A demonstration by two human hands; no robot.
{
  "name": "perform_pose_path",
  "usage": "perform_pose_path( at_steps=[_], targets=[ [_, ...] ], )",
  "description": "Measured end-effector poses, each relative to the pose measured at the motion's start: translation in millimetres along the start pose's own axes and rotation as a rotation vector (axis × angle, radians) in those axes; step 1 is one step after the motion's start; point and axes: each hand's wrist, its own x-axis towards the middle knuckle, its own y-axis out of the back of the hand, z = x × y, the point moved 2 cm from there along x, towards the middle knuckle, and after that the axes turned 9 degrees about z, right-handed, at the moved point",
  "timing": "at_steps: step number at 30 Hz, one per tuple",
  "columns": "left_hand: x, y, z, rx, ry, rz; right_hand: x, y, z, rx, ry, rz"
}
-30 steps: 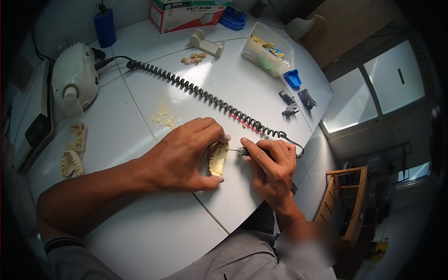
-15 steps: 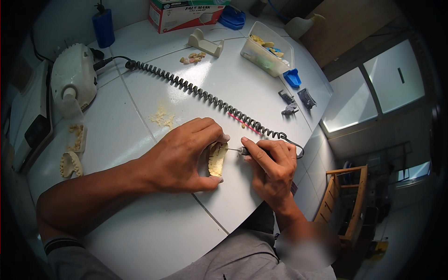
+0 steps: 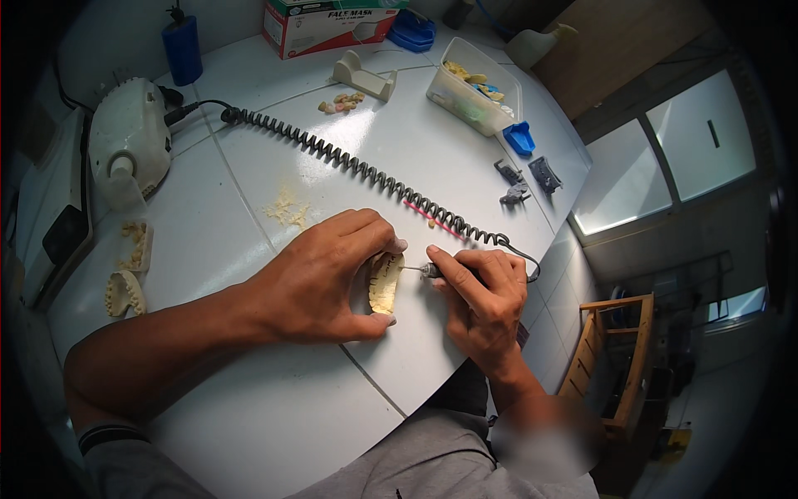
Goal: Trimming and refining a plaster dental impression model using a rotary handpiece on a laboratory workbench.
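Observation:
My left hand (image 3: 332, 279) is closed on a pale yellow plaster dental model (image 3: 383, 287), thumb at its near end and fingers at its far end. Dark handwriting marks the model's upright face. My right hand (image 3: 489, 291) grips a rotary handpiece (image 3: 431, 270) like a pen. Its thin metal bur (image 3: 411, 268) points left at the model's edge; whether the tip touches cannot be made out. From the handpiece, a black coiled cord (image 3: 349, 166) runs across the table to a white control unit (image 3: 131, 141) at the far left.
A white tiled table (image 3: 274, 391) lies beneath. Shavings (image 3: 288, 209) are scattered beyond my left hand. A second dental model (image 3: 125, 293) stands at left. Farther back are a handpiece rest (image 3: 363, 79), a mask box (image 3: 328, 29) and a plastic tub (image 3: 474, 104). Grey parts (image 3: 515, 193) lie near the right edge.
The model has turned slightly in my left hand, so more of its written face shows. The bur's tip sits a little farther left. Both hands keep their grip.

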Motion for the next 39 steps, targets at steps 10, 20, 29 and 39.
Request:
perform_pose_path(
  at_steps=[10,20,29,39],
  targets=[
    [-0.3,1.4,1.2,-0.012,0.007,-0.004,-0.7,1.3,0.1,0.046,0.054,-0.025],
    [0.1,0.4,1.1,-0.015,0.017,0.005,0.0,2.2,1.3,0.051,0.060,-0.028],
    [-0.2,-0.4,2.4,-0.014,0.004,0.021,0.6,4.4,1.4,0.083,0.090,-0.022],
    [-3.7,5.4,0.6,0.055,-0.005,0.026,1.4,3.0,-2.7,0.115,0.064,0.026]
  ],
)
